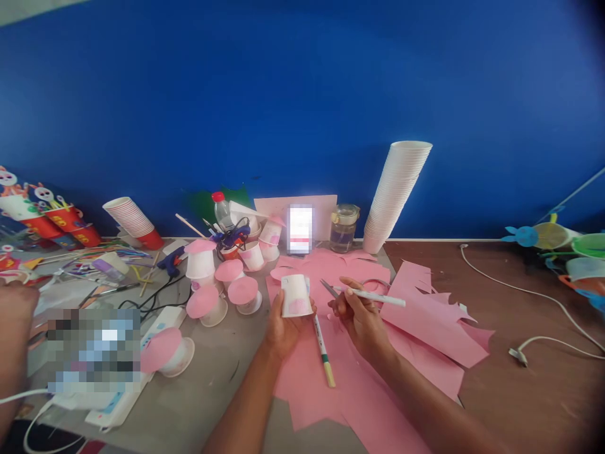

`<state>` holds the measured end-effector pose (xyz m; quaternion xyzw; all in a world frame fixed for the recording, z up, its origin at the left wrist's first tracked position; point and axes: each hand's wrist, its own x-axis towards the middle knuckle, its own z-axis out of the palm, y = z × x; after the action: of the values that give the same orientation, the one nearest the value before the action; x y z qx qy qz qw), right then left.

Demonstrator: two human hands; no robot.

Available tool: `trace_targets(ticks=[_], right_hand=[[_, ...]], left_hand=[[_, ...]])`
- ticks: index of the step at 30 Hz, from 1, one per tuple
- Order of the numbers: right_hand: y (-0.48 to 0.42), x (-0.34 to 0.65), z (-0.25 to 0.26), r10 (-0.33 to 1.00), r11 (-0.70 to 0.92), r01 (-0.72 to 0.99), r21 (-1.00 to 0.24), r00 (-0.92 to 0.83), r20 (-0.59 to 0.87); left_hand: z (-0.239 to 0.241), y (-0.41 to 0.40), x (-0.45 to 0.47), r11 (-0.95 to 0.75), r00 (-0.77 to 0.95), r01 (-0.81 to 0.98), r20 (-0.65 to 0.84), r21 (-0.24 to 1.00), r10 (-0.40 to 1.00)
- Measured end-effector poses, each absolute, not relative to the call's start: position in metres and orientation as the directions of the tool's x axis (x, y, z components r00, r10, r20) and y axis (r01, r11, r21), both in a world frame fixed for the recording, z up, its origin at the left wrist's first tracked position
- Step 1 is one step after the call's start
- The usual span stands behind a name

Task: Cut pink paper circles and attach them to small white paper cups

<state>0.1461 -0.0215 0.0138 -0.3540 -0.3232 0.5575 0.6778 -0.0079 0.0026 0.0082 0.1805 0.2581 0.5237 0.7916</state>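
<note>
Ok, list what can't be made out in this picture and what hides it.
All in the head view:
Inside of the held paper cup: hidden by its own wall, as its mouth faces down.
Middle of the scissors: covered by the right hand.
Content of the bright screen: pixelated.
Things under the pixelated patch at left: blurred out.
Rest of the green cup: cut off by the right edge.
</note>
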Motion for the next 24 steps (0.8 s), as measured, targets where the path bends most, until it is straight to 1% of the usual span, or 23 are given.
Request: trace_targets(ticks=[3, 5, 6, 8, 9, 11, 14, 17, 22, 24], right_hand=[[-0.025, 0.145, 0.009, 0.963, 0.147, -0.305, -0.941, 0.26, 0.067], [-0.028, 0.144, 0.004, 0.939, 0.202, -0.123, -0.972, 0.307, 0.156], [-0.029, 0.143, 0.001, 0.922, 0.256, -0.033, -0.966, 0.309, 0.234], [-0.031, 0.141, -0.005, 0.867, 0.396, 0.149, -0.906, 0.264, 0.422], [-0.033, 0.14, -0.008, 0.832, 0.465, 0.231, -0.855, 0.216, 0.511], [-0.036, 0.137, -0.012, 0.76, 0.574, 0.351, -0.74, 0.109, 0.641], [-0.04, 0.132, -0.015, 0.696, 0.654, 0.416, -0.632, -0.002, 0.718], [-0.042, 0.129, -0.016, 0.683, 0.671, 0.426, -0.607, -0.035, 0.73], [-0.042, 0.128, -0.018, 0.647, 0.687, 0.452, -0.569, -0.024, 0.762], [-0.042, 0.128, -0.02, 0.623, 0.696, 0.469, -0.544, -0.018, 0.782]], left_hand=[[0.008, 0.002, -0.009, 0.403, 0.358, -0.743, -0.191, 0.534, 0.914], [0.009, 0.001, -0.009, 0.404, 0.356, -0.748, -0.194, 0.527, 0.914], [0.009, 0.001, -0.009, 0.401, 0.349, -0.748, -0.2, 0.529, 0.915], [0.009, 0.0, -0.009, 0.396, 0.337, -0.741, -0.211, 0.542, 0.918], [0.008, 0.0, -0.01, 0.397, 0.335, -0.733, -0.215, 0.553, 0.918], [0.007, 0.0, -0.01, 0.398, 0.338, -0.717, -0.215, 0.571, 0.916], [0.006, 0.0, -0.011, 0.397, 0.347, -0.719, -0.2, 0.571, 0.916], [0.006, 0.0, -0.011, 0.389, 0.35, -0.733, -0.181, 0.558, 0.919], [0.009, -0.001, -0.011, 0.368, 0.352, -0.744, -0.142, 0.558, 0.925], [0.01, -0.002, -0.011, 0.382, 0.379, -0.737, -0.127, 0.558, 0.917]])
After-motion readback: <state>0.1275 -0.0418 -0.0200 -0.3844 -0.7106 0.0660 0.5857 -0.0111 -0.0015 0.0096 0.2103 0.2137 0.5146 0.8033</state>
